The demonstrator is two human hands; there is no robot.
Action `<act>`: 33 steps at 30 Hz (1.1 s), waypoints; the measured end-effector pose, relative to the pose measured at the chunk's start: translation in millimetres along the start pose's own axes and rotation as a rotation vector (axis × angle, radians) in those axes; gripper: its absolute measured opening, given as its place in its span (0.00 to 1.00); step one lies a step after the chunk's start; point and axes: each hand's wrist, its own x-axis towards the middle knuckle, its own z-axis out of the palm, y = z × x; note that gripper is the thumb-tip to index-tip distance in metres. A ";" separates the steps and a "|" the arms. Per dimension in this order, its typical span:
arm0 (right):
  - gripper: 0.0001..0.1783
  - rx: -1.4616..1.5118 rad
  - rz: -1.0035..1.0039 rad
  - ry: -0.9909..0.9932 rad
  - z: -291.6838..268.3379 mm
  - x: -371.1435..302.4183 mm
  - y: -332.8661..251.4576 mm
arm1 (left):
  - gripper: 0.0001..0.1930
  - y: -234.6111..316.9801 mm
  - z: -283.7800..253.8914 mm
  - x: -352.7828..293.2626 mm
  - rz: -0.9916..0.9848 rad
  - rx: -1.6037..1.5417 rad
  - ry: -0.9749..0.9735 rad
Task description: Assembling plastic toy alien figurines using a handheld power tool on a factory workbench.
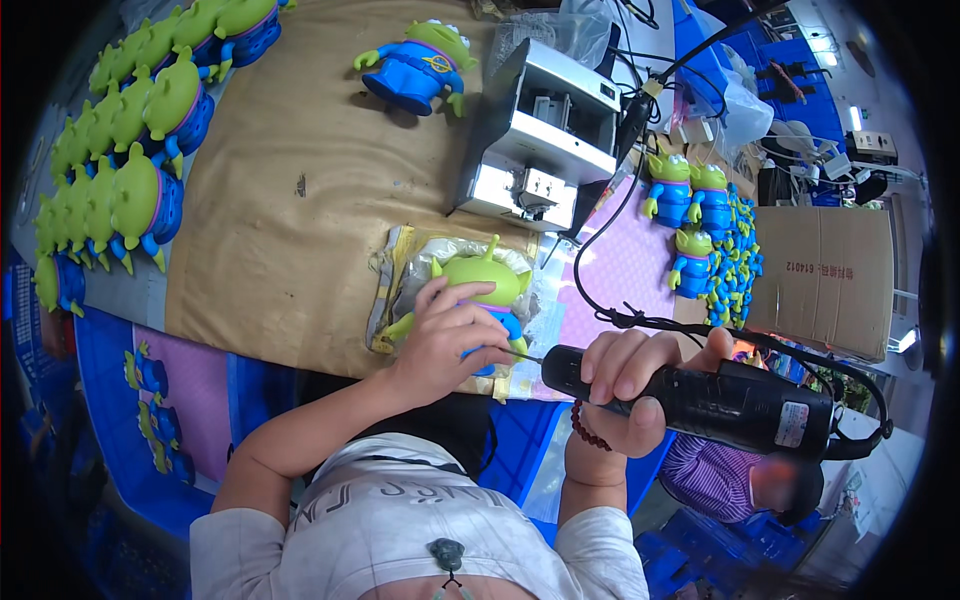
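Left hand (440,335) clamped on green toy figure (478,290) on surface (290,190); right hand (625,375) gripping black power screwdriver (700,400), tip at its base. Mid-fastening, probably (finished rows left, pile right (725,245)).

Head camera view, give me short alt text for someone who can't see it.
A person's left hand steadies a green, blue-suited alien toy figure on a tan cloth-covered bench, while the right hand presses a black corded electric screwdriver to it. Rows of matching figures lie at left.
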 end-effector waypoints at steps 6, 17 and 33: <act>0.46 -0.159 -0.089 -0.100 -14.5 -0.9 16.7 | 0.50 8.5 -11.9 -3.0 -0.080 0.309 -0.086; 0.43 -0.128 -0.175 -0.266 -33.9 -4.9 61.9 | 0.59 -7.6 -0.1 -12.1 -0.029 0.606 -0.262; 0.41 -0.035 -0.264 -0.442 -36.8 1.1 91.1 | 0.51 -19.5 11.5 -15.9 -0.007 0.641 -0.257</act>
